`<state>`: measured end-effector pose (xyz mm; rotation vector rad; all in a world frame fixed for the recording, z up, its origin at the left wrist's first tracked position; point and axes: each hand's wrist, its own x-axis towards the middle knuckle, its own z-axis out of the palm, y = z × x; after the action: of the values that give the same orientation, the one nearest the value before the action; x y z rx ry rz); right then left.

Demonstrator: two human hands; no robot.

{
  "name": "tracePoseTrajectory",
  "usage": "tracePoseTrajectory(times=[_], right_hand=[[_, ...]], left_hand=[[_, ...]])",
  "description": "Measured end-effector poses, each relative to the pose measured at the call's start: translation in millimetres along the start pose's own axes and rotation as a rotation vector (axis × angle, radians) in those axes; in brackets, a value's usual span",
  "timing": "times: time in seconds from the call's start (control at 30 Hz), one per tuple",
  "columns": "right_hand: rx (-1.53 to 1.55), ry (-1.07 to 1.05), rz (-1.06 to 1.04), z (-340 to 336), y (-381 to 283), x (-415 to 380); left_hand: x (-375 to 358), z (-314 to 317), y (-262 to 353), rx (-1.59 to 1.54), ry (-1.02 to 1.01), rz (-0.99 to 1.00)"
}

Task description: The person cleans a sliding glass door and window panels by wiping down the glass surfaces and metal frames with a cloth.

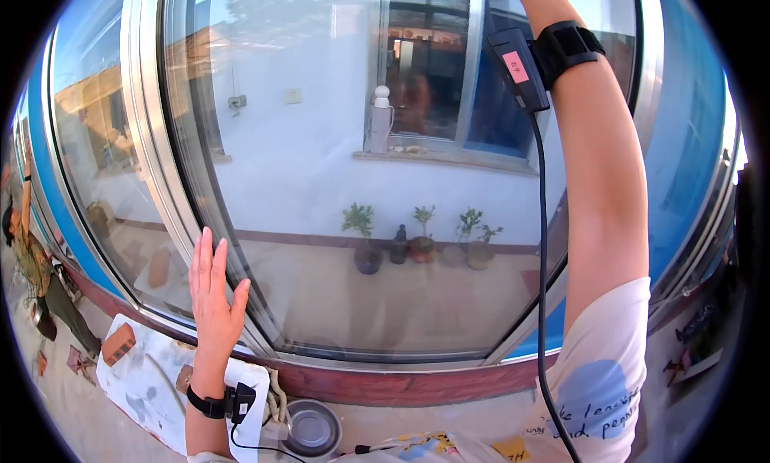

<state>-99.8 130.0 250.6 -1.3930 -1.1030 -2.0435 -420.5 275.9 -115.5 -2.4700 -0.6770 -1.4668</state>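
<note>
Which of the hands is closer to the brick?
The left hand. It's raised flat, just above and to the right of the brick in the picture. The right arm reaches up on the far side, its hand out of view.

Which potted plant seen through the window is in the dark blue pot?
The leftmost plant, left of the small dark figure. The reddish pot and pale pot stand farther right.

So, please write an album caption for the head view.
Left hand open at a window frame, right arm raised, potted plants visible in the glass.
</note>
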Motion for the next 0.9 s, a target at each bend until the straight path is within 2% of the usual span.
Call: tracePoseTrajectory(times=[0.03,0.1,0.2,0.27,0.33,0.4,0.47,0.5,0.53,0.57,0.63,0.7,0.73,0.77,0.83,0.9], right_hand=[[0.023,-0.004,-0.075,-6,-18,-20],[0.069,-0.089,-0.230,-15,-74,-84],[0.421,-0.526,-0.474,-59,-155,-196],[0.320,-0.701,-0.833,-80,-194,-273],[0.356,-0.745,-1.007,-94,-217,-322],[0.376,-0.732,-1.086,-85,-210,-325],[0.431,-0.670,-1.074,-76,-215,-287],[0.475,-0.782,-0.953,-73,-202,-235],[0.462,-0.762,-0.789,-65,-195,-183],[0.323,-0.547,-0.646,-47,-182,-144],[0.203,-0.262,-0.392,-11,-152,-58],[-0.057,0.000,-0.232,36,-103,14],[-0.086,0.105,-0.209,57,-75,47],[0.017,-0.065,0.029,39,-81,66],[-0.048,-0.006,0.130,39,-109,75],[-0.164,0.134,-0.130,70,-110,50]], left_hand=[[10,-1,-11,0.002,-0.003,0.003],[33,3,-36,0.071,0.128,0.017],[71,6,-63,0.170,0.245,0.075],[88,9,-76,0.210,0.285,0.107],[100,7,-82,0.196,0.300,0.165],[111,15,-81,0.184,0.295,0.214],[106,14,-97,0.170,0.286,0.238],[114,20,-97,0.172,0.298,0.232],[118,23,-103,0.178,0.315,0.251],[122,28,-105,0.186,0.332,0.273],[128,35,-115,0.213,0.353,0.265],[130,41,-119,0.204,0.333,0.255],[130,43,-126,0.231,0.327,0.257],[130,43,-125,0.230,0.334,0.254],[129,42,-127,0.217,0.331,0.252],[128,40,-125,0.196,0.339,0.257]])
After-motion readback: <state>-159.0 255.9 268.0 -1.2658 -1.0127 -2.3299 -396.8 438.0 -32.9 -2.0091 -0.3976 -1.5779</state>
